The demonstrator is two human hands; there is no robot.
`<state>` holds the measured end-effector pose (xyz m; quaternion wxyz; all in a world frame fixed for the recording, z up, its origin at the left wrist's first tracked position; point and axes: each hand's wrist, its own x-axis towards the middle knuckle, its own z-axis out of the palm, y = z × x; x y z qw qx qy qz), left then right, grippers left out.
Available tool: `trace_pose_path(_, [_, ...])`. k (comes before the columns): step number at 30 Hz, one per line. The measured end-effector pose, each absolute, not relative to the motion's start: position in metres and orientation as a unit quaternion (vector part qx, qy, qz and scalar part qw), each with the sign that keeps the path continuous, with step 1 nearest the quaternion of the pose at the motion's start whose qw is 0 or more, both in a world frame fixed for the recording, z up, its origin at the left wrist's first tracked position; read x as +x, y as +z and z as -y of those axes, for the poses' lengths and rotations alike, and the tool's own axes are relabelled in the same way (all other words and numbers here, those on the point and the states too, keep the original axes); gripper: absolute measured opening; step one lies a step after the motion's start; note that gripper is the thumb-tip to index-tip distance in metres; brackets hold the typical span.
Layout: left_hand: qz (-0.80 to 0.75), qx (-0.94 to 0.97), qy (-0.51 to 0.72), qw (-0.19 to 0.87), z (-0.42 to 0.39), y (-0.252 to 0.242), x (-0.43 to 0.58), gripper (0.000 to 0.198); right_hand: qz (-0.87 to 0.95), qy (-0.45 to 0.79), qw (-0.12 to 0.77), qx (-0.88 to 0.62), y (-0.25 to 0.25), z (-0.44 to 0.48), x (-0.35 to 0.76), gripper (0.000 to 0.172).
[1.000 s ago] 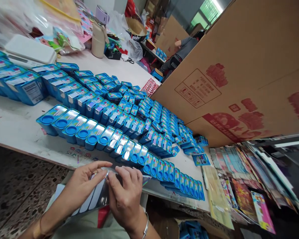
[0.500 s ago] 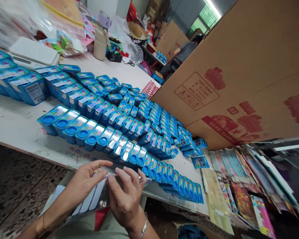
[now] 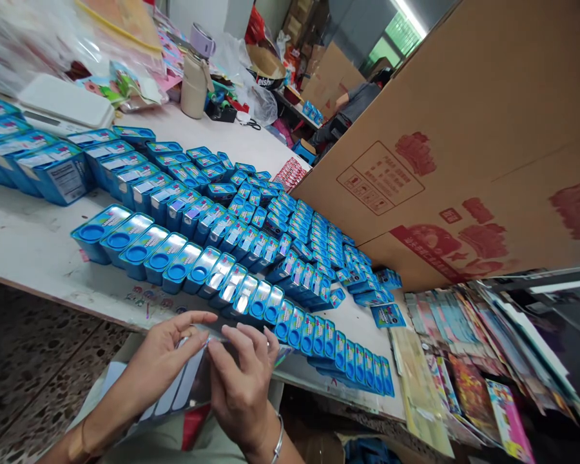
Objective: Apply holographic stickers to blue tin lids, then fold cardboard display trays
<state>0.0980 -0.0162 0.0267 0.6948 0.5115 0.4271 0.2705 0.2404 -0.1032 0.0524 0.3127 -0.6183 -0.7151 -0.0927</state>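
Observation:
Low over my lap, at the table's front edge, I hold a sheet with pale strips like labels (image 3: pixel 187 385). My left hand (image 3: pixel 171 351) has its thumb at the sheet's upper edge and its index finger stretched above it. Close beside it, my right hand (image 3: pixel 244 380) pinches the same edge with thumb and bent fingers. The thumb tips almost meet, and whatever small piece lies between them is hidden. Just beyond my hands stands a front row of blue lidded boxes (image 3: pixel 203 267) with round recesses in their tops.
More blue boxes fill the white table (image 3: pixel 17 241) in rows. A large cardboard carton (image 3: pixel 502 116) leans along the right. Printed sheets (image 3: pixel 464 328) are stacked at right. A white scale (image 3: pixel 67 100), a beige flask (image 3: pixel 194 84) and scissors (image 3: pixel 251 122) sit farther back. A person (image 3: pixel 355 106) is beyond.
Almost nothing differs. My right hand has shifted very slightly left and its fingers are a little more bent; the sheet stays in both hands.

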Motion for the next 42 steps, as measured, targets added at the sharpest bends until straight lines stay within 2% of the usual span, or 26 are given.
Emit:
trace_pose_path(6, [-0.419,0.499,0.257,0.714,0.012,0.024,0.099,0.054,0.741,-0.128,0.281,-0.596,0.051,0.106,0.246,0.033])
trace_pose_path(14, [-0.424,0.502,0.267,0.705,0.013,0.027,0.1,0.055,0.702,-0.045,0.31,-0.64,0.045,0.1,0.241,0.017])
trace_pose_path(17, [-0.431,0.51,0.27,0.694,0.012,0.028,0.101,0.052,0.697,-0.021,0.29,-0.655,0.044,0.099,0.238,0.013])
trace_pose_path(21, [-0.431,0.508,0.267,0.696,0.004,0.012,0.098,0.05,0.749,-0.032,0.274,-0.603,0.054,0.107,0.234,0.012])
trace_pose_path(25, [-0.463,0.508,0.294,0.664,-0.006,-0.011,0.092,0.048,0.795,0.058,0.224,-0.561,0.074,0.11,0.235,0.01])
trace_pose_path(28, [-0.455,0.484,0.294,0.688,-0.008,-0.013,0.087,0.048,0.817,0.053,0.194,-0.54,0.075,0.103,0.236,0.008])
trace_pose_path(35, [-0.37,0.528,0.243,0.725,-0.004,0.009,0.08,0.038,0.786,-0.068,0.283,-0.546,0.049,0.093,0.232,0.022])
trace_pose_path(42, [-0.337,0.544,0.21,0.74,-0.003,0.002,0.079,0.031,0.797,-0.031,0.281,-0.534,0.034,0.094,0.233,0.019])
